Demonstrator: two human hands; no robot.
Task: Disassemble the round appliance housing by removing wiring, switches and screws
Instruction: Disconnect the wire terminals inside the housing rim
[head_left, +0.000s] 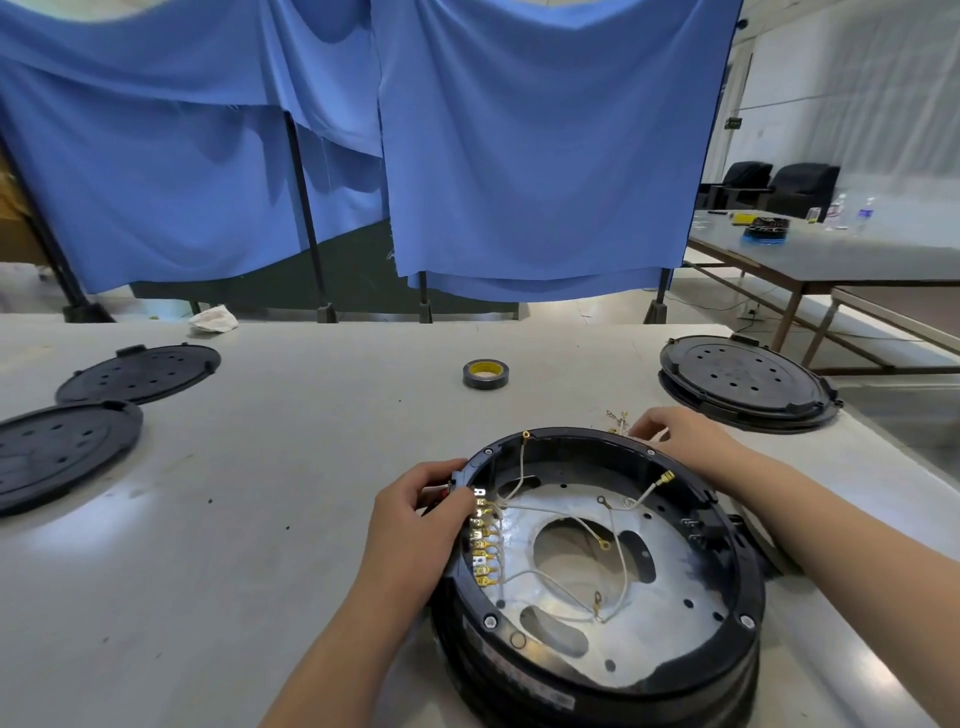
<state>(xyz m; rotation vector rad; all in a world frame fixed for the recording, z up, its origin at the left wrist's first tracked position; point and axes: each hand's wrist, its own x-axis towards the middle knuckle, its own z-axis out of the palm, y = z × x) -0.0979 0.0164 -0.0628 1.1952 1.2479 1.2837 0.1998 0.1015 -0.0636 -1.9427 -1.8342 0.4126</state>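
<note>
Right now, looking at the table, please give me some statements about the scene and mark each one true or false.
1. The left hand is at the terminal strip on the housing rim. True.
2. The tape roll lies inside the housing. False: it lies on the table, beyond the housing.
3. White wires lie across the metal plate inside. True.
4. The right hand holds a screwdriver. False: no tool shows; it rests at the far rim.
5. Two black lids lie to the left. True.

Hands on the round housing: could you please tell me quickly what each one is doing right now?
Left hand: fingers curled, gripping the switch block on the housing's left wall.
Right hand: at the far rim; grip cannot be told.
</note>
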